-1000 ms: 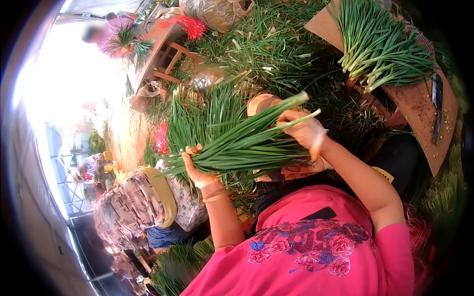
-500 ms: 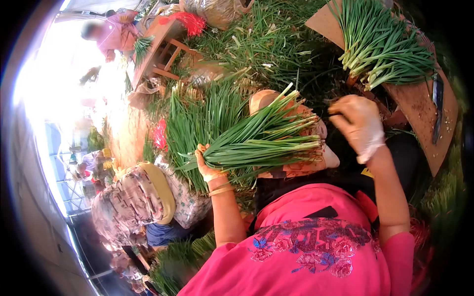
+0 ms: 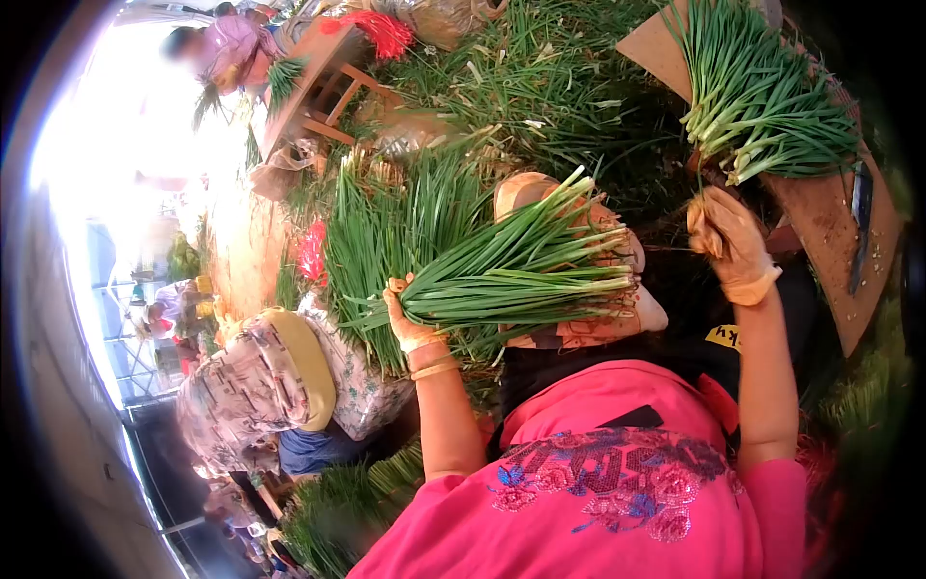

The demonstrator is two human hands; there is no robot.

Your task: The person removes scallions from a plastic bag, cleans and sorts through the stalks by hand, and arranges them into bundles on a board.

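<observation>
My gloved left hand point(image 3: 410, 323) is closed around the leafy end of a bunch of garlic chives point(image 3: 511, 270). The pale stem ends of this bunch point right, over my lap and a shoe. My gloved right hand point(image 3: 728, 241) is apart from the bunch, to the right of the stem ends. Its fingers are curled inward, with thin, dirty strands around them; what they hold I cannot make out. Just above that hand, a pile of trimmed chives point(image 3: 772, 106) lies on a brown board point(image 3: 830, 232).
A dark-bladed knife point(image 3: 859, 227) lies on the board. More chives point(image 3: 415, 212) stand behind my left hand. Cut leaves point(image 3: 540, 87) litter the ground. A person in patterned clothing point(image 3: 251, 396) sits at left; another person point(image 3: 236, 48) is beside a wooden table point(image 3: 309, 72) with red ties point(image 3: 381, 34).
My right hand has moved a little to the right, away from the stem ends, and its fingers now curl more. My left hand keeps its hold on the chives.
</observation>
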